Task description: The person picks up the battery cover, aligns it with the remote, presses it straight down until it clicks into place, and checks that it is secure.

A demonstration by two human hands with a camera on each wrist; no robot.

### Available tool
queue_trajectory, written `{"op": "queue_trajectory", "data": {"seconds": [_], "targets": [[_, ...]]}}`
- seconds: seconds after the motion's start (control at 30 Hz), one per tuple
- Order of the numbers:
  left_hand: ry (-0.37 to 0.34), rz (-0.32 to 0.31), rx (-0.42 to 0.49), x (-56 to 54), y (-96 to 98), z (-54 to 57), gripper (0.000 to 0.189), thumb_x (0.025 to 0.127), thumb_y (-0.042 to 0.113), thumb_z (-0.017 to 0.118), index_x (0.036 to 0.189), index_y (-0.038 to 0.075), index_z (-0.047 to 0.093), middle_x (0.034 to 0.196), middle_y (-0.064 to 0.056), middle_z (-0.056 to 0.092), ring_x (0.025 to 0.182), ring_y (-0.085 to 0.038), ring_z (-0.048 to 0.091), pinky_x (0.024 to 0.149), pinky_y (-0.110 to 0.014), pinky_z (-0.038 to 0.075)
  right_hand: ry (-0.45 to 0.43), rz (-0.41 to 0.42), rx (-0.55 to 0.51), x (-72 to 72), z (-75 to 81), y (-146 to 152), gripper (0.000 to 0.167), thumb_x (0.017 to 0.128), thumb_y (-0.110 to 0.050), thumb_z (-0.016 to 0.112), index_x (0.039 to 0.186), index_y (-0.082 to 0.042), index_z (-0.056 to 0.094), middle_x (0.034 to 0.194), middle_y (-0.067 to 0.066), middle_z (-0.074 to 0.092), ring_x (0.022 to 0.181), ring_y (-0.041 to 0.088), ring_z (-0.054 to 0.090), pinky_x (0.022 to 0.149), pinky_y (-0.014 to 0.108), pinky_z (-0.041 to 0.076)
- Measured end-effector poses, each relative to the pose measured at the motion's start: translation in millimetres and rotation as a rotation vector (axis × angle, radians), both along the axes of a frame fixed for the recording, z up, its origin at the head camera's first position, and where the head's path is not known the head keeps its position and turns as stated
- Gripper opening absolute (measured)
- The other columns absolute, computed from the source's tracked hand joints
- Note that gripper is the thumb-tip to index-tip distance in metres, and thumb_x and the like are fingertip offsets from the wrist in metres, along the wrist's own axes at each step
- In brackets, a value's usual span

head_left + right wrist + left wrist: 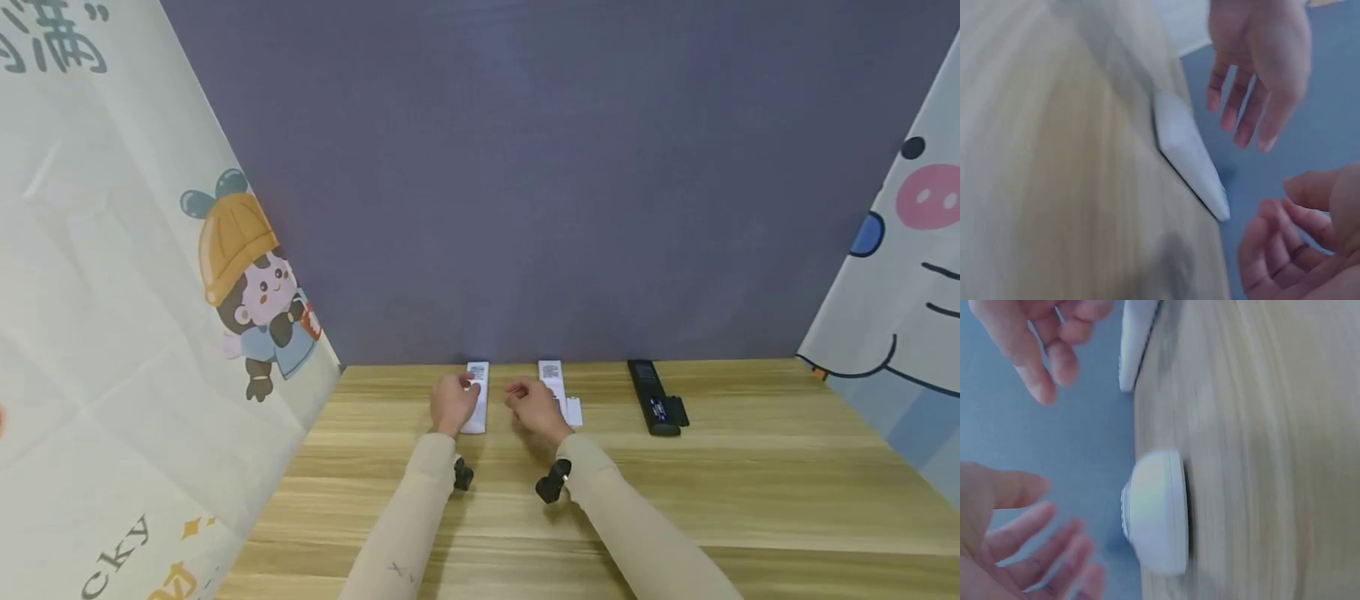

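Observation:
Face down on the table lies a white remote control [474, 423], with my left hand [453, 403] just over its left side. In the left wrist view, that hand's fingers are spread loosely beside the remote's end [1159, 512], apart from it. My right hand [537, 405] hovers between this remote and a second white one [551, 375], its fingers loosely bent. The right wrist view shows nothing between its fingers [1297, 244]. A white battery cover [573, 411] lies beside the second remote, whose lower part my right hand partly hides.
To the right lies a black remote [645, 383] with its battery compartment uncovered and batteries showing. Its black cover [677, 410] is beside it. A dark grey panel [555, 183] rises behind the wooden table [735, 500]; printed cloths hang at both sides.

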State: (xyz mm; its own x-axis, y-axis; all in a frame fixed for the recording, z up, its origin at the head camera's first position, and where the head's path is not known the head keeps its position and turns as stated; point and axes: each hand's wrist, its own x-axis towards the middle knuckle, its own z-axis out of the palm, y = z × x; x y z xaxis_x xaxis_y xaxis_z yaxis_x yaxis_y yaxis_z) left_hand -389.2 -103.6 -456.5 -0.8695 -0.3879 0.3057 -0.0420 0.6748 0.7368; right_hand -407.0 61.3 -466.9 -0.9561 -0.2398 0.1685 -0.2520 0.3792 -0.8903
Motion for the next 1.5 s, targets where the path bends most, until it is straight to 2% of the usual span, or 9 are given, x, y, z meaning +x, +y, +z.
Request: {"op": "queue_trajectory", "data": {"seconds": [0.2,0.27,0.33,0.57,0.83,1.0,1.07,1.2,1.5], "targets": [[0.258,0.098,0.225,-8.7,19.9,1.7,0.014,0.086,0.009,0.075,0.1,0.007,0.077,0.081,-0.008,0.075,0.073,-0.022,0.068,0.065,-0.033,0.052,0.127,-0.259,-0.142,-7.9,7.3,41,0.013,0.098,-0.013,0.064,0.104,-0.003,0.07,0.084,0.005,0.064,0.069,0.012,0.055,0.059,0.021,0.043],[0.293,0.103,0.303,-10.1,26.1,3.4,0.013,0.086,0.009,0.077,0.099,0.005,0.077,0.08,-0.009,0.074,0.07,-0.02,0.066,0.063,-0.03,0.051,0.156,-0.348,-0.159,-11.9,6.7,54,0.012,0.098,-0.015,0.064,0.102,-0.006,0.07,0.081,0.003,0.061,0.069,0.011,0.052,0.06,0.022,0.041],[0.299,0.092,0.362,-11.7,32.0,5.1,0.013,0.086,0.009,0.077,0.099,0.004,0.077,0.08,-0.009,0.073,0.069,-0.017,0.065,0.061,-0.027,0.05,0.16,-0.38,-0.148,-16.0,4.7,66,0.013,0.099,-0.016,0.063,0.104,-0.006,0.07,0.081,0.003,0.06,0.069,0.011,0.052,0.06,0.022,0.041],[0.207,0.023,0.402,-17.7,49.6,3.3,0.015,0.086,0.012,0.077,0.098,0.004,0.077,0.08,-0.006,0.072,0.066,-0.013,0.062,0.059,-0.025,0.048,0.047,-0.356,-0.092,-21.1,-7.4,94,0.021,0.097,-0.01,0.058,0.112,0.0,0.068,0.09,0.01,0.066,0.078,0.017,0.055,0.068,0.025,0.043],[-0.033,-0.044,0.313,-24.0,71.5,-7.9,0.025,0.088,0.027,0.078,0.104,0.008,0.079,0.092,-0.007,0.079,0.078,-0.021,0.071,0.074,-0.037,0.056,0.007,-0.276,-0.001,-23.8,-24.5,102,0.022,0.094,-0.004,0.06,0.111,0.005,0.068,0.097,0.018,0.07,0.083,0.02,0.061,0.069,0.023,0.047],[-0.129,-0.136,0.291,-25.6,84.8,-14.0,0.023,0.09,0.024,0.077,0.105,0.007,0.079,0.097,-0.008,0.078,0.079,-0.019,0.07,0.071,-0.033,0.056,-0.074,-0.213,0.09,-22.2,-30.4,105,0.03,0.094,-0.008,0.066,0.12,0.006,0.065,0.107,0.021,0.071,0.091,0.025,0.065,0.072,0.028,0.051],[-0.154,-0.162,0.29,-27.0,88.9,-15.9,0.021,0.09,0.024,0.077,0.104,0.008,0.079,0.098,-0.008,0.079,0.077,-0.017,0.07,0.07,-0.03,0.055,-0.099,-0.201,0.124,-21.7,-31.2,106,0.032,0.094,-0.01,0.067,0.122,0.004,0.065,0.11,0.021,0.071,0.093,0.027,0.066,0.073,0.03,0.052],[-0.192,-0.157,0.271,-30.8,94.8,-20.4,0.022,0.087,0.027,0.079,0.102,0.011,0.08,0.099,-0.006,0.079,0.075,-0.014,0.068,0.072,-0.03,0.055,-0.116,-0.183,0.139,-21.8,-32.0,108,0.032,0.093,-0.01,0.068,0.122,0.005,0.066,0.114,0.023,0.07,0.095,0.029,0.066,0.076,0.035,0.055],[-0.189,-0.119,0.194,-32.6,107.9,-20.3,0.022,0.085,0.025,0.081,0.094,0.005,0.079,0.091,-0.009,0.078,0.077,-0.02,0.068,0.071,-0.034,0.056,-0.067,-0.182,0.269,-26.2,-34.7,109,0.035,0.093,-0.013,0.068,0.124,0.003,0.068,0.126,0.024,0.069,0.112,0.038,0.067,0.096,0.052,0.053]]}}
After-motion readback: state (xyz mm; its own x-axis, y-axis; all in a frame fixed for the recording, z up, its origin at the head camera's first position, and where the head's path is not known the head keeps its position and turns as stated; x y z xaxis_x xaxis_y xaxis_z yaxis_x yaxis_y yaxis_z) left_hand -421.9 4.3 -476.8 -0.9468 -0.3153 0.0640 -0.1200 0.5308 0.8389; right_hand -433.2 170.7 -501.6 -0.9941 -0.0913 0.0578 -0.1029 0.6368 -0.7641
